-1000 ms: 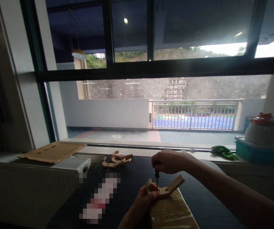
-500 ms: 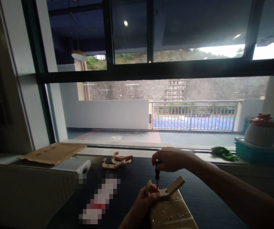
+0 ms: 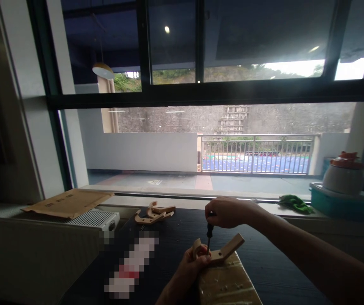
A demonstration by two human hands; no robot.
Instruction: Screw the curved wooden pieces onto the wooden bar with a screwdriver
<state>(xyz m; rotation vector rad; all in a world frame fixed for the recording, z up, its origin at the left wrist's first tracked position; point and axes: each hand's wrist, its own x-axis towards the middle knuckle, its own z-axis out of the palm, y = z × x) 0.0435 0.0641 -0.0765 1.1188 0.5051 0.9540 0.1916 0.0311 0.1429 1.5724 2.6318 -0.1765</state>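
Note:
A screwdriver (image 3: 210, 232) with a black handle stands nearly upright in my right hand (image 3: 224, 212), whose fingers are wrapped round its top. Its tip reaches down to a curved wooden hook (image 3: 231, 248) with a dark hole in it. My left hand (image 3: 193, 267) grips the hook's curled end, thumb and fingers closed close to the screwdriver tip. Under the hook lies a tape-covered brown block (image 3: 229, 284) with small marks or holes on top. Whether a screw sits at the tip is hidden by my left fingers.
Several similar wooden hooks (image 3: 153, 214) lie at the far side of the dark table (image 3: 169, 241). A blurred pale strip (image 3: 131, 262) is on the left. A brown envelope (image 3: 70, 202) rests by the window. A green cloth (image 3: 296, 204) and a teal box (image 3: 340, 203) with a white jug (image 3: 343, 176) stand right.
My right hand has turned slightly and shifted a little right with the screwdriver handle. My left hand and the hook stay nearly in place; the whole view has drifted slightly.

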